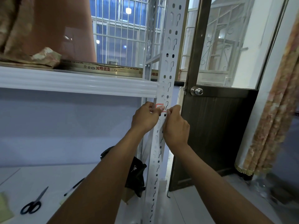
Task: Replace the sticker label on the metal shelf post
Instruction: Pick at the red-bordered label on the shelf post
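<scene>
- Red-edged and white, the sticker label [160, 105] sits on the front face of the metal shelf post [169, 46], just below the place where the upper shelf beam [80, 81] joins the post.
- Only the upper part of the label shows. The rest is under a thumb.
- The left hand [144, 118] pinches the post from its left side: the thumb [161, 108] lies flat across the label, and the other fingers curl behind the post's edge.
- The right hand [176, 128] is at the right edge of the post, beside the label, with its fingers curled. I cannot tell whether they hold the end of the label or only the metal.
- My judgement: the step in hand is work on the label itself, either smoothing a new one down or lifting an old one. The picture does not decide which.
- If it is smoothing, the next move calls for firm pressure from the middle outward, because the holes of the post give no support under the paper.
- If it is peeling, it calls for a corner lifted with a nail and a slow, low pull.
- Farther out, scissors [33, 203] and a pen [74, 186] lie on the lower shelf [48, 178], a black bag [135, 177] hangs near the post, and a dark door [213, 126] stands behind on the right.
</scene>
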